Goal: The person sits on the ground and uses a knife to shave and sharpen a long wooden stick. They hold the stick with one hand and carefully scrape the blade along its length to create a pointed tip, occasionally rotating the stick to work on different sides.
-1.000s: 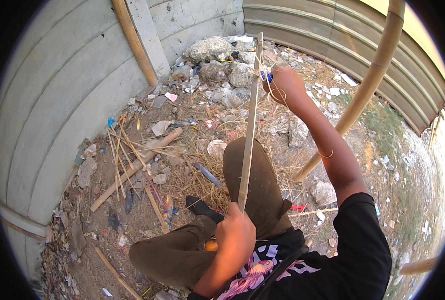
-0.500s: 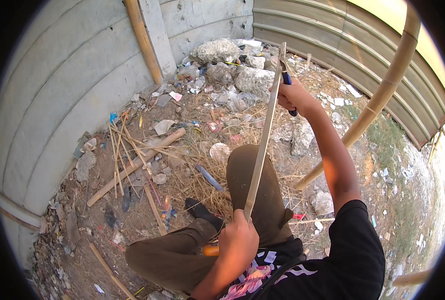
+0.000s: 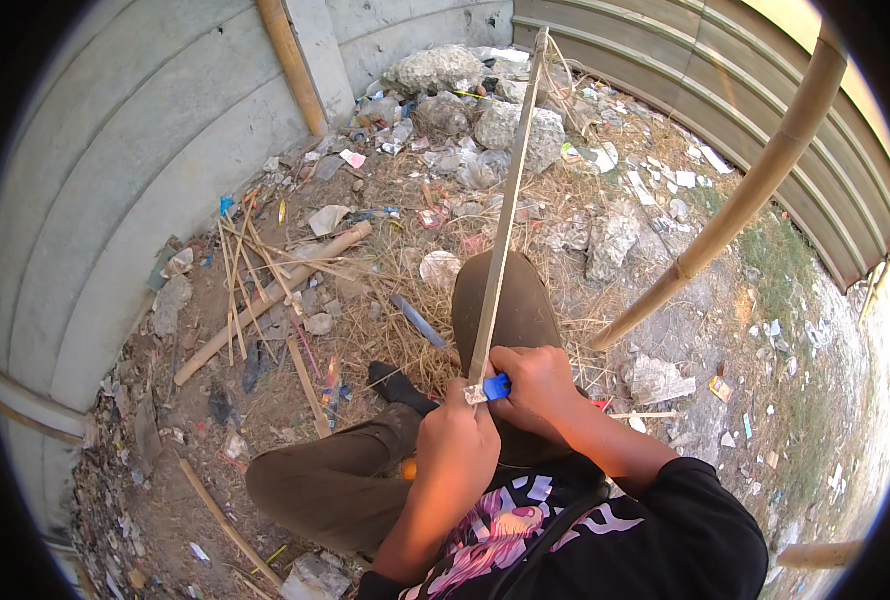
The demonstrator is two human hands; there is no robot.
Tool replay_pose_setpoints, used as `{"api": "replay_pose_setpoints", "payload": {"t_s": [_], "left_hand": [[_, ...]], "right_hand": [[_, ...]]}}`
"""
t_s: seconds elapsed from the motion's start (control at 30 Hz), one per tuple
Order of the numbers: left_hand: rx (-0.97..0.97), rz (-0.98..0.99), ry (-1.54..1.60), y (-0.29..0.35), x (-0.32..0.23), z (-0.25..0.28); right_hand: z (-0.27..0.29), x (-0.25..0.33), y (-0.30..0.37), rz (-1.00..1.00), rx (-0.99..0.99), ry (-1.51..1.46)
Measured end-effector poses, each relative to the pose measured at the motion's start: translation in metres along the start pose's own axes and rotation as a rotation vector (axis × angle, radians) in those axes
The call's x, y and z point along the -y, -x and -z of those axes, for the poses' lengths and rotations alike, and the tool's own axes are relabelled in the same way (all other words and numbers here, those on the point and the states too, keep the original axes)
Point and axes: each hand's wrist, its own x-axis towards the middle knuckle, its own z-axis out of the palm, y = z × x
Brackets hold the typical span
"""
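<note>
A long, pale bamboo strip [image 3: 510,200] rises from my lap toward the rocks, its near end gripped by my closed left hand [image 3: 455,440]. Thin curled slivers [image 3: 557,75] hang at its far end. My right hand [image 3: 537,388] is closed on a knife [image 3: 496,387] whose blue part shows beside the strip, just above my left fingers. Most of the knife's handle is hidden in my right fist, and its blade is hard to make out. Both hands sit close together over my raised knee [image 3: 505,290].
Several thin bamboo sticks [image 3: 233,290] lie across a thicker bamboo piece [image 3: 275,305] at the left. A grey blade-like piece [image 3: 418,320] rests on dry shavings. A bamboo pole [image 3: 725,230] slants at the right. Rocks [image 3: 520,135] and litter lie before the concrete wall [image 3: 145,150] and metal fence [image 3: 655,65].
My right hand has come down along the strip with the knife, from its far end to beside my left hand. Curled slivers now show at the far end.
</note>
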Motion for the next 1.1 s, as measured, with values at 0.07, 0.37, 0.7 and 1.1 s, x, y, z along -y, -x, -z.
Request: {"api": "replay_pose_setpoints", "payload": {"t_s": [0.07, 0.37, 0.7, 1.1], "left_hand": [[0.025, 0.009, 0.022, 0.002, 0.0, 0.0], [0.127, 0.001, 0.278, -0.002, 0.014, 0.001], [0.155, 0.11, 0.466, -0.002, 0.02, 0.004], [0.228, 0.218, 0.673, -0.004, 0.029, 0.012]], "right_hand": [[-0.002, -0.001, -0.002, -0.017, -0.04, 0.059], [0.005, -0.002, -0.013, 0.036, -0.166, 0.129], [-0.003, -0.005, -0.034, 0.092, -0.278, 0.155], [-0.015, -0.001, -0.022, 0.123, -0.151, -0.024]]}}
